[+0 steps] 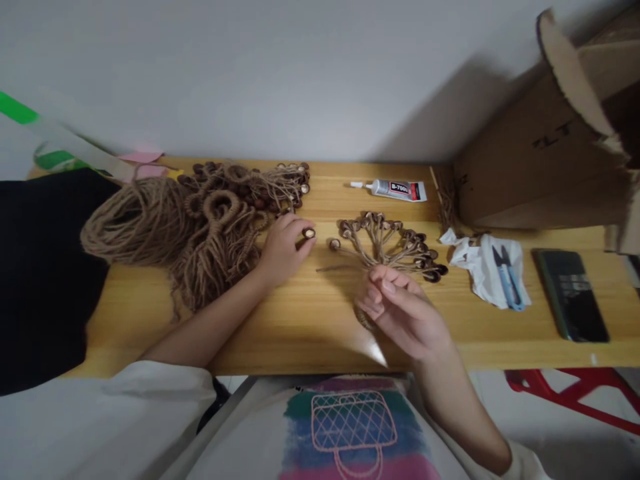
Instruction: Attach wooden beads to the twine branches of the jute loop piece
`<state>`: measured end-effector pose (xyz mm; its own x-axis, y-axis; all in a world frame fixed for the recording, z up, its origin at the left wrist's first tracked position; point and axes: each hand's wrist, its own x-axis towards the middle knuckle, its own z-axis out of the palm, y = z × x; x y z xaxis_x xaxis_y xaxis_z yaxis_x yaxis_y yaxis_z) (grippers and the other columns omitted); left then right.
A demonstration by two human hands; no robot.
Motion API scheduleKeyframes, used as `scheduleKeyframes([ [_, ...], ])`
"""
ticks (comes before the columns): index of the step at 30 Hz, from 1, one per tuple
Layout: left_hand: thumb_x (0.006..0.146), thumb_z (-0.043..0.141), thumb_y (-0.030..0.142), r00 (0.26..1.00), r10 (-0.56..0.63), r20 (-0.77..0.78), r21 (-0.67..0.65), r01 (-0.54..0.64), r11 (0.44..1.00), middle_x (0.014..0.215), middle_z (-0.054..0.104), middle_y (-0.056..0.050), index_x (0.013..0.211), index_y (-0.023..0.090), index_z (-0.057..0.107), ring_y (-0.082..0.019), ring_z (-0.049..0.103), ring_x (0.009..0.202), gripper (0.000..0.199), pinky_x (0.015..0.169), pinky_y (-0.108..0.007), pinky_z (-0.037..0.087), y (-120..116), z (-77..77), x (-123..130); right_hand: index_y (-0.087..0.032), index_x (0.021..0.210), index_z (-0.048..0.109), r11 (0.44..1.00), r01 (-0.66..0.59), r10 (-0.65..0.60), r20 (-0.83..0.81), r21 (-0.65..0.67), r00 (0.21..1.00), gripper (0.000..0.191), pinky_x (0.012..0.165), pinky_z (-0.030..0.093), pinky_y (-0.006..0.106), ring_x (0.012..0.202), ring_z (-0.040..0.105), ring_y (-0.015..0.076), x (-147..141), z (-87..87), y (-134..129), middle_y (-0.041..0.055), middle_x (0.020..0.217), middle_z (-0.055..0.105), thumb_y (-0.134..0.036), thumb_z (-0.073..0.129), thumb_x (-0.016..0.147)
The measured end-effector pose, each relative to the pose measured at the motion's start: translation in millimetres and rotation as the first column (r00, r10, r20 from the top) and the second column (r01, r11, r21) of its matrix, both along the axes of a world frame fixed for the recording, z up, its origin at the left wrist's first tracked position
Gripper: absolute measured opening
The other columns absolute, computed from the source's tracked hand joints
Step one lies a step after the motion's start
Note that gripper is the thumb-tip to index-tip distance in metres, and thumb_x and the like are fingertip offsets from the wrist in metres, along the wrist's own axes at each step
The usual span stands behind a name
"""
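Note:
My left hand pinches a small brown nut-like cap with a pale centre between thumb and fingers. My right hand has its fingers closed on a strand of jute twine, whose loose end points left. Just beyond that hand, a fan of twine strings spreads out, brown caps at their tips. Whether the fingers also grip the fan's base is hidden. One capped string lies apart at its left. Part of a coiled twine piece shows beneath the right hand.
A twine ball and a heap of corded, capped strings lie left. A glue tube lies at the back. Right are blue thread snips on white tissue, a phone and a cardboard box.

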<state>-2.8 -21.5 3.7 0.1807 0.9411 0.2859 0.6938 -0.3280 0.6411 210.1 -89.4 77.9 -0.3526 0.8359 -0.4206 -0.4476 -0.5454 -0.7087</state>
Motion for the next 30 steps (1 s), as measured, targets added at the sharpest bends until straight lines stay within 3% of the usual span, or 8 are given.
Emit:
scheduleKeyframes([
  [8,0.080,0.060,0.014,1.000,0.014,-0.014,-0.026,-0.014,1.000,0.098,0.063,-0.005,0.096,0.015,0.066,-0.019,0.060,0.094,0.017,0.087,-0.033,0.048,1,-0.2,0,-0.021,0.072,0.071,1.000,-0.004,0.011,-0.210,0.030,0.978,0.011,0.052,0.036,0.019,0.053,0.043,0.0070,-9,5.6,-23,-0.0027,0.055,0.050,-0.029,0.077,0.075],
  [13,0.080,0.061,0.015,0.999,0.018,-0.033,-0.024,-0.019,1.000,0.097,0.062,-0.005,0.097,0.014,0.066,-0.019,0.060,0.091,0.018,0.086,-0.033,0.048,2,-0.4,0,-0.024,0.080,0.077,0.992,-0.006,0.026,-0.153,0.126,0.988,0.014,0.050,0.031,0.019,0.049,0.040,0.0061,-8,0.2,-36,-0.0027,0.051,0.053,-0.037,0.076,0.077],
  [20,0.079,0.060,0.015,0.999,0.012,-0.039,-0.011,-0.012,1.000,0.095,0.062,-0.004,0.095,0.014,0.065,-0.017,0.059,0.088,0.018,0.085,-0.032,0.048,2,-0.8,0,-0.027,0.080,0.079,0.991,0.020,0.001,-0.156,0.134,0.988,0.014,0.048,0.028,0.020,0.046,0.037,0.0045,-9,-4.1,-46,-0.0027,0.050,0.058,-0.038,0.080,0.073],
  [26,0.078,0.060,0.014,0.998,0.015,-0.053,0.003,-0.015,1.000,0.094,0.062,-0.004,0.094,0.014,0.065,-0.017,0.059,0.086,0.017,0.084,-0.032,0.048,2,-1.3,-1,-0.026,0.069,0.075,0.993,0.044,-0.025,-0.174,0.107,0.984,0.015,0.049,0.028,0.020,0.045,0.037,0.0045,-9,-8.3,-47,-0.0047,0.048,0.055,-0.038,0.084,0.068],
  [30,0.078,0.061,0.013,0.999,0.006,-0.053,-0.002,-0.006,1.000,0.094,0.062,-0.004,0.095,0.014,0.066,-0.017,0.059,0.087,0.018,0.085,-0.032,0.048,3,-0.6,-1,-0.020,0.057,0.065,0.991,0.046,-0.034,-0.094,0.127,0.995,0.028,0.050,0.028,0.022,0.048,0.040,0.0068,-6,-8.4,-47,-0.0046,0.047,0.050,-0.039,0.085,0.065],
])
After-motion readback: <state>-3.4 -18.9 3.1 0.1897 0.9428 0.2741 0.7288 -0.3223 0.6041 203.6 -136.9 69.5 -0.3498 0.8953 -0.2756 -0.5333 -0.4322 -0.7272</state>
